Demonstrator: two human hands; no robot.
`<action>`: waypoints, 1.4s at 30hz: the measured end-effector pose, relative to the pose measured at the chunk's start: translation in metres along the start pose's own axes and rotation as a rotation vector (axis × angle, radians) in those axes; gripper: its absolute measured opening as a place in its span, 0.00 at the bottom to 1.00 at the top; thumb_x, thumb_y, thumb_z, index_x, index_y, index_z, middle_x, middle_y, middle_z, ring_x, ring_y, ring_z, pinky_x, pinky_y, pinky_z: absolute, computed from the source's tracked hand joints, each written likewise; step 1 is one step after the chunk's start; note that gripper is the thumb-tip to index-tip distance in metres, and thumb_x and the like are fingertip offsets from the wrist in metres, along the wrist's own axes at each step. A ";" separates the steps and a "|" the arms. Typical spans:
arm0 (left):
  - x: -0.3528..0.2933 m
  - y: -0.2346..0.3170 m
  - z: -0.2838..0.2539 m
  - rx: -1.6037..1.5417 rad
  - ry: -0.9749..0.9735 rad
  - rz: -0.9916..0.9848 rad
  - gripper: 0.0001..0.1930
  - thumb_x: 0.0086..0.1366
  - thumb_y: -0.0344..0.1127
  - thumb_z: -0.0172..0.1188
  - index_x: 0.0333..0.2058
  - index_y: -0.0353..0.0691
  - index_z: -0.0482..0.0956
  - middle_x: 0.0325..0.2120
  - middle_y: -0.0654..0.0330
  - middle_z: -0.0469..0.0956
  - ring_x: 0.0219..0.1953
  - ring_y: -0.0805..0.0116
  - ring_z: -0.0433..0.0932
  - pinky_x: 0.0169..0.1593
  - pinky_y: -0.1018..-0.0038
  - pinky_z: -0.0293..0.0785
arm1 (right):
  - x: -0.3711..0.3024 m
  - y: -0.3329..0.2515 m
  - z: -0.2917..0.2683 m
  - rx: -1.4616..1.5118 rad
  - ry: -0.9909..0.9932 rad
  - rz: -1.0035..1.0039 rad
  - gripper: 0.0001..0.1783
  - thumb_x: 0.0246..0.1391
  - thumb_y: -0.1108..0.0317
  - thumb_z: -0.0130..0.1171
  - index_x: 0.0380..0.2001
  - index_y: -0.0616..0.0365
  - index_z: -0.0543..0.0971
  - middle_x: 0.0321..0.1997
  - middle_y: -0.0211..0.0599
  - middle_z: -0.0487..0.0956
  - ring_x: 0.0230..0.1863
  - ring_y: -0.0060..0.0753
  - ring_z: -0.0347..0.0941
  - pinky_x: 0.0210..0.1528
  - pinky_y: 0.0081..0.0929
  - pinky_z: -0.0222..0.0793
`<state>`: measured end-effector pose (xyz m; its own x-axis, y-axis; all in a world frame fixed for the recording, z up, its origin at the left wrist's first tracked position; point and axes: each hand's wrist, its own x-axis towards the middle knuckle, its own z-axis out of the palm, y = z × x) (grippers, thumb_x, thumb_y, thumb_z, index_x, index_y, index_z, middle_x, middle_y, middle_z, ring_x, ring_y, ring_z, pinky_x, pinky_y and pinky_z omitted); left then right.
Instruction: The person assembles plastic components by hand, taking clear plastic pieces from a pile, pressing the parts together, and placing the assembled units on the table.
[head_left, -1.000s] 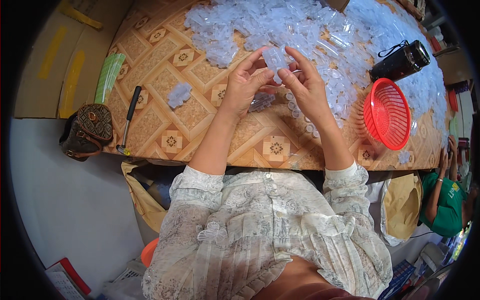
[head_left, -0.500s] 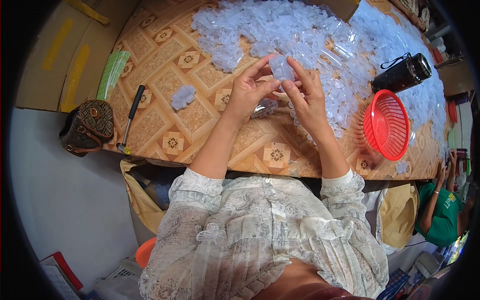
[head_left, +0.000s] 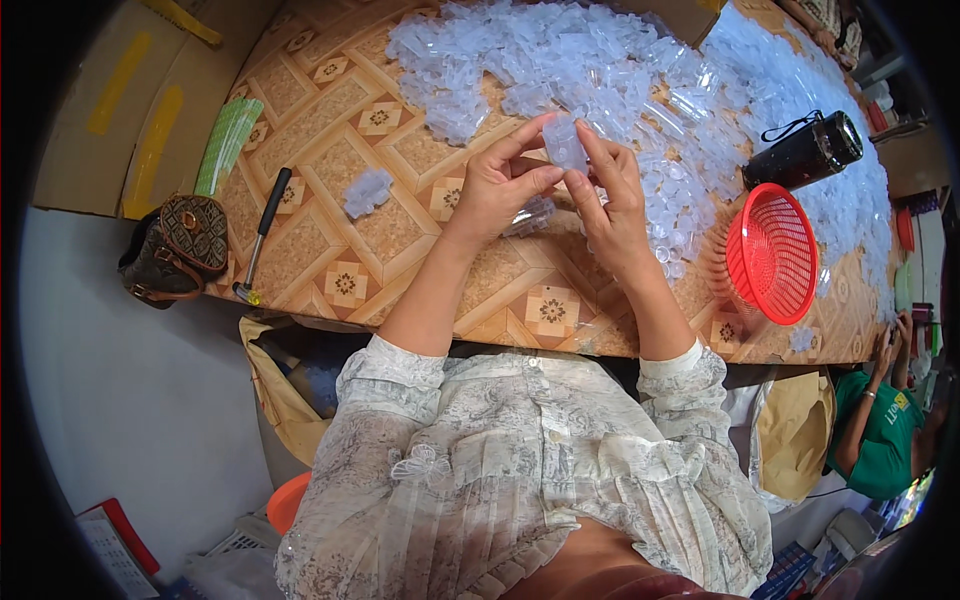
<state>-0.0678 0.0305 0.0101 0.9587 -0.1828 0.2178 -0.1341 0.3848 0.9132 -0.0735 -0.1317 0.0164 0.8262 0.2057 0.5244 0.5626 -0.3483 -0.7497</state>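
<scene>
A clear, bluish plastic piece [head_left: 565, 143] is held up over the table between both hands. Its shape looks like a small tube or container; the exact kind cannot be made out. Thumb and fingers of my left hand [head_left: 505, 182] close on its left side. From the right, my right hand [head_left: 613, 200] pinches it with thumb and forefinger. Below the hands lies a darker-looking clear plastic piece [head_left: 532, 215], partly covered by the left hand. Small round clear pieces [head_left: 672, 225] are scattered beside the right hand. A small clump of clear pieces [head_left: 368, 192] rests left of the left hand.
Heaps of clear plastic pieces [head_left: 560, 60] cover the table's far side. A red basket [head_left: 772, 253] and a black flask [head_left: 803, 150] stand at right. On the left are a hammer [head_left: 266, 225], a brown bag [head_left: 180, 250] and a cardboard box [head_left: 110, 110]. Another person [head_left: 880, 430] works at far right.
The plastic piece has turned slightly and now stands more upright between the fingers. My right hand has shifted a little to the left and down; my left hand has barely moved.
</scene>
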 end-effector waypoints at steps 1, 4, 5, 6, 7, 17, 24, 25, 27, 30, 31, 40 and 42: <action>0.000 -0.001 0.001 -0.001 -0.001 0.001 0.28 0.58 0.21 0.59 0.58 0.42 0.66 0.46 0.60 0.74 0.40 0.76 0.77 0.39 0.81 0.77 | 0.000 0.000 -0.001 -0.002 0.000 -0.001 0.26 0.55 0.69 0.58 0.58 0.51 0.69 0.45 0.43 0.68 0.43 0.33 0.68 0.40 0.24 0.71; -0.001 -0.004 0.002 0.040 0.010 0.036 0.29 0.58 0.19 0.58 0.58 0.41 0.65 0.48 0.57 0.73 0.43 0.71 0.77 0.42 0.76 0.79 | -0.002 0.002 -0.001 -0.035 -0.006 -0.079 0.26 0.56 0.70 0.56 0.58 0.53 0.68 0.47 0.45 0.66 0.45 0.35 0.68 0.41 0.26 0.73; -0.002 -0.006 0.004 0.041 0.029 0.051 0.29 0.58 0.19 0.58 0.58 0.41 0.65 0.48 0.57 0.73 0.43 0.70 0.77 0.43 0.75 0.79 | -0.003 0.001 0.000 -0.024 0.008 -0.075 0.26 0.56 0.70 0.56 0.59 0.54 0.68 0.48 0.45 0.66 0.46 0.35 0.68 0.42 0.26 0.73; -0.002 -0.008 0.005 0.039 0.048 0.065 0.29 0.58 0.18 0.58 0.58 0.40 0.65 0.49 0.56 0.73 0.43 0.69 0.77 0.44 0.75 0.79 | -0.004 0.002 0.000 -0.015 0.021 -0.070 0.26 0.56 0.70 0.55 0.59 0.54 0.67 0.48 0.45 0.66 0.47 0.35 0.68 0.42 0.26 0.73; -0.002 -0.008 0.005 0.039 0.047 0.065 0.29 0.58 0.18 0.58 0.58 0.40 0.65 0.49 0.56 0.73 0.43 0.69 0.77 0.44 0.75 0.79 | -0.004 0.004 0.001 -0.016 0.021 -0.069 0.26 0.56 0.70 0.55 0.59 0.54 0.67 0.48 0.45 0.66 0.47 0.35 0.68 0.42 0.26 0.73; -0.003 -0.003 0.006 0.045 0.022 0.127 0.30 0.56 0.17 0.59 0.58 0.39 0.66 0.49 0.55 0.72 0.45 0.67 0.76 0.45 0.74 0.78 | -0.007 0.006 0.004 0.131 0.070 -0.008 0.24 0.56 0.70 0.55 0.57 0.53 0.70 0.51 0.40 0.66 0.46 0.30 0.66 0.42 0.23 0.70; -0.004 -0.002 0.004 0.050 0.021 0.129 0.30 0.56 0.17 0.59 0.58 0.39 0.65 0.48 0.56 0.72 0.45 0.69 0.76 0.46 0.75 0.77 | -0.008 -0.001 0.007 0.134 0.090 -0.013 0.24 0.55 0.71 0.55 0.57 0.53 0.70 0.51 0.41 0.66 0.49 0.33 0.65 0.45 0.25 0.68; -0.004 -0.001 0.004 0.050 0.023 0.130 0.30 0.56 0.17 0.59 0.58 0.39 0.65 0.48 0.56 0.72 0.45 0.69 0.76 0.46 0.75 0.77 | -0.008 -0.001 0.007 0.135 0.088 -0.014 0.24 0.55 0.71 0.55 0.57 0.53 0.70 0.51 0.41 0.66 0.49 0.33 0.65 0.45 0.25 0.68; -0.004 0.000 0.003 0.055 0.006 0.126 0.30 0.56 0.17 0.59 0.58 0.39 0.65 0.48 0.57 0.72 0.44 0.69 0.76 0.46 0.76 0.77 | -0.008 0.001 0.006 0.094 0.083 -0.037 0.24 0.55 0.71 0.55 0.57 0.53 0.70 0.51 0.42 0.66 0.50 0.36 0.65 0.48 0.27 0.67; -0.003 0.000 0.001 0.111 -0.008 0.132 0.30 0.56 0.17 0.58 0.58 0.39 0.65 0.49 0.57 0.72 0.44 0.70 0.76 0.46 0.77 0.76 | -0.007 0.004 0.004 0.034 0.088 -0.090 0.24 0.55 0.71 0.55 0.57 0.54 0.70 0.51 0.43 0.66 0.52 0.38 0.64 0.52 0.30 0.64; -0.003 0.000 0.001 0.111 -0.008 0.131 0.30 0.56 0.17 0.58 0.58 0.39 0.65 0.49 0.57 0.72 0.44 0.70 0.76 0.46 0.77 0.76 | -0.007 0.004 0.004 0.034 0.088 -0.089 0.24 0.55 0.71 0.55 0.57 0.54 0.70 0.51 0.43 0.66 0.52 0.38 0.64 0.52 0.30 0.64; -0.003 0.000 0.002 0.080 -0.018 0.102 0.30 0.56 0.17 0.59 0.58 0.40 0.66 0.50 0.56 0.72 0.44 0.69 0.76 0.47 0.76 0.76 | -0.006 0.002 0.004 0.040 0.092 -0.075 0.24 0.55 0.71 0.55 0.57 0.54 0.70 0.51 0.43 0.66 0.52 0.39 0.64 0.54 0.31 0.62; -0.004 0.000 0.001 0.080 -0.021 0.112 0.30 0.56 0.17 0.59 0.58 0.40 0.66 0.50 0.56 0.72 0.44 0.69 0.76 0.46 0.76 0.76 | -0.007 0.002 0.004 0.036 0.084 -0.067 0.24 0.55 0.71 0.55 0.57 0.53 0.70 0.51 0.43 0.66 0.52 0.38 0.64 0.53 0.30 0.63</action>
<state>-0.0718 0.0299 0.0098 0.9313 -0.1619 0.3262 -0.2602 0.3309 0.9071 -0.0776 -0.1306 0.0096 0.7822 0.1500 0.6047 0.6186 -0.3025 -0.7251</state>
